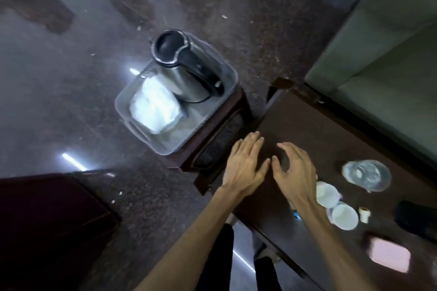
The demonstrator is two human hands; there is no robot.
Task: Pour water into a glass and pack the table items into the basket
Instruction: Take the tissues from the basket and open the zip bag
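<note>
Dark wood table (331, 130) fills lower right of frame, its right and bottom parts cut off by the edge. Clear plastic basket (227, 71) sits centre frame on a small dark stool (227, 130), w/ steel kettle (179, 66) upright in its upper half & a white wrapped bundle (155, 107) in the lower half; what the bundle is, can't tell. Left hand (246, 168) lies flat, fingers straight & spread, at the table's left edge, holding nothing. Right hand (295, 172) just beside it, fingers loosely curved over the tabletop, also holding nothing. Glass (366, 177) stands right of centre, blurred; water level can't be made out. Two white cups (335, 205) sit close together below it, one partly hidden by the right wrist. Pink box (390, 256) at lower right, blurred. Small beige cap-like item (364, 214) near the cups, too small to ID.
</note>
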